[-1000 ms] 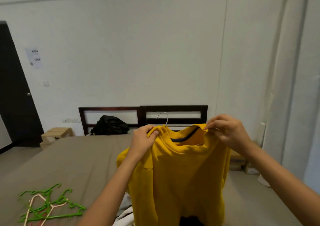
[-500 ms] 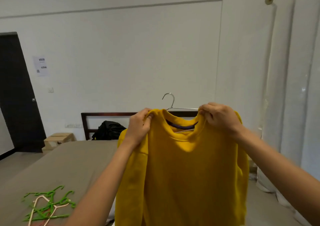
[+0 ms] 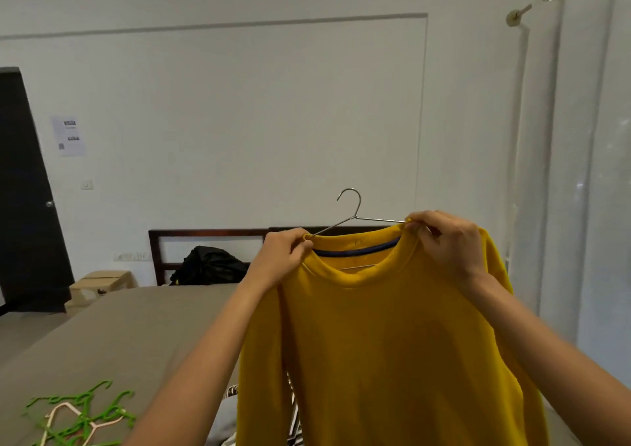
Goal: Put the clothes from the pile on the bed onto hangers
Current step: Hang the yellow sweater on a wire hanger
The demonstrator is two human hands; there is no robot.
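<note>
Left hand (image 3: 285,258) pinches the yellow sweatshirt (image 3: 386,343) at one shoulder; right hand (image 3: 447,244) grips the other; wire hanger (image 3: 355,213) sits inside.

On your left stands a dark door (image 3: 24,189), with a paper notice (image 3: 68,135) and a light switch (image 3: 87,184) on the white wall (image 3: 256,104) beside it. Ahead of you, a black bag (image 3: 208,264) sits in front of the dark wooden headboard (image 3: 205,233), with a pale low stool (image 3: 102,283) between door and headboard. On your right, a sheer white curtain (image 3: 580,172) hangs from a rod (image 3: 522,12).
</note>
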